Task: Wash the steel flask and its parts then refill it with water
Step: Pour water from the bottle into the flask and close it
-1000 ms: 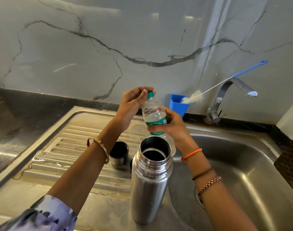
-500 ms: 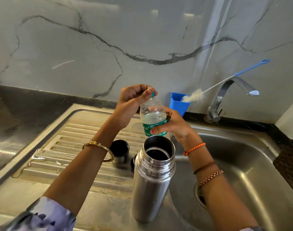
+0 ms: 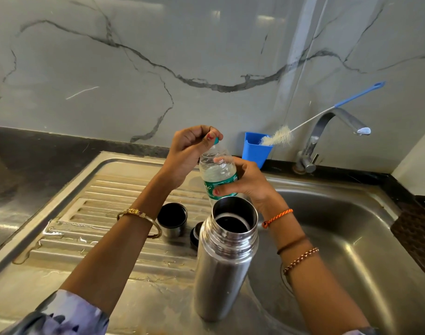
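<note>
The steel flask (image 3: 224,267) stands upright and uncapped on the sink's near rim, its mouth open. Just behind it my right hand (image 3: 246,181) grips a clear plastic water bottle (image 3: 216,169) with a green label, held above the flask's mouth. My left hand (image 3: 191,147) pinches the bottle's teal cap (image 3: 216,140) at the top. The flask's steel cup (image 3: 172,220) stands open side up on the drainboard. A dark stopper (image 3: 194,235) sits beside it, partly hidden by the flask.
The ribbed drainboard (image 3: 90,228) is wet. The sink basin (image 3: 346,238) lies to the right under a steel tap (image 3: 327,131). A blue holder (image 3: 254,151) at the back carries a long bottle brush (image 3: 279,137). A dark woven mat (image 3: 416,233) lies at the right edge.
Both hands and the bottle have dropped slightly toward the flask's mouth. My left hand has kept its pinch on the cap and turned a little. The flask, cup and stopper stayed put.
</note>
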